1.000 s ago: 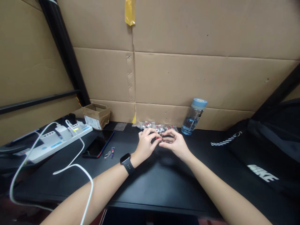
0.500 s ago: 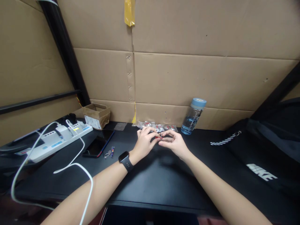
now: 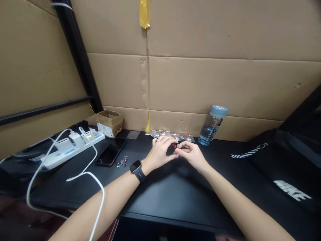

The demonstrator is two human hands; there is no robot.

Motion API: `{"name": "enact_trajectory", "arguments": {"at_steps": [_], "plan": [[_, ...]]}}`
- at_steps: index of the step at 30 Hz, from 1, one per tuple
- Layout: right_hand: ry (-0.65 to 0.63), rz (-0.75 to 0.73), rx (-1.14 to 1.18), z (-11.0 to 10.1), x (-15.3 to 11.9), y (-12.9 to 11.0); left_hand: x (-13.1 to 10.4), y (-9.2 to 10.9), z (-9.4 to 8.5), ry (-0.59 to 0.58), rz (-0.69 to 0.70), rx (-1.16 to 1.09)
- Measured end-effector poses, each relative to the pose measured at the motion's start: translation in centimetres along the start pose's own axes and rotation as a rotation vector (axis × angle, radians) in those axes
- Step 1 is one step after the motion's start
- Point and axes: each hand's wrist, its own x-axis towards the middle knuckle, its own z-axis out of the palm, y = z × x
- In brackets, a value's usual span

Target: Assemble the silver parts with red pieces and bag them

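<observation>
Between my hands, over the black table, is a small red item [image 3: 174,146] with a thin metal part. My right hand [image 3: 191,154] pinches it between thumb and fingertips. My left hand [image 3: 162,152], with a black watch at the wrist, curves around its left side, thumb and fingers apart; its fingertips are close to the item. Just behind the hands lie several clear plastic packets [image 3: 160,134] with red and silver contents. A keyring with a small colourful charm [image 3: 125,161] rests to the left of my left hand.
A phone [image 3: 111,152], a white power strip [image 3: 72,150] with cables and an open cardboard box [image 3: 110,123] are at the left. One white cable crosses my left forearm. A water bottle [image 3: 212,125] stands back right; a black bag [image 3: 288,160] lies at the right.
My left thumb and fingers have spread apart, showing more of the red item, while my right hand keeps its pinch. The whole view has shifted slightly, with the scene now further right.
</observation>
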Motion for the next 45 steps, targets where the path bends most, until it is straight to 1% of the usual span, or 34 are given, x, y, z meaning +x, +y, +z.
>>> {"name": "enact_trajectory", "arguments": {"at_steps": [4, 6, 8, 12, 14, 17, 21, 27, 29, 32, 34, 38, 42, 45], "plan": [[-0.062, -0.041, -0.087, -0.2, 0.0, -0.5, 0.0, -0.4, 0.4, 0.017, -0.047, -0.03], [-0.113, -0.076, -0.16, -0.5, -0.1, -0.8, 0.0, -0.5, 0.5, 0.031, -0.091, -0.051], [-0.133, -0.111, -0.261, -0.7, -0.2, -1.0, 0.0, -0.5, 0.5, 0.037, -0.112, -0.077], [-0.091, -0.206, -0.514, -0.8, -0.4, -1.1, 0.0, -0.4, 0.3, 0.021, -0.099, -0.094], [-0.062, -0.252, -0.575, -0.7, -0.3, -0.9, 0.0, -0.3, 0.2, 0.013, -0.094, -0.086], [-0.045, -0.306, -0.596, -0.4, -0.2, -0.6, 0.0, -0.2, 0.1, 0.007, -0.094, -0.079], [-0.026, -0.34, -0.606, -0.5, 0.0, -0.6, -0.1, -0.2, 0.1, -0.006, -0.114, -0.094], [0.033, -0.398, -0.614, -1.0, 0.2, -1.1, 0.1, -0.6, 0.6, -0.057, -0.257, -0.142], [0.021, -0.407, -0.61, -1.1, 0.2, -1.2, 0.2, -0.7, 0.8, -0.056, -0.273, -0.17], [-0.048, -0.394, -0.628, -1.0, 0.2, -1.1, 0.2, -0.6, 0.8, 0.007, -0.249, -0.22], [-0.072, -0.385, -0.642, -0.9, 0.1, -0.8, 0.2, -0.4, 0.8, 0.029, -0.231, -0.228], [-0.082, -0.394, -0.653, -0.8, 0.1, -0.3, 0.2, -0.3, 0.7, -0.019, -0.2, -0.192], [-0.072, -0.408, -0.655, -0.9, 0.2, -0.2, 0.2, -0.8, 0.8, -0.048, -0.16, -0.186], [-0.075, -0.404, -0.659, -0.8, 0.2, -0.2, 0.1, -1.2, 1.2, -0.085, -0.159, -0.165]]}}
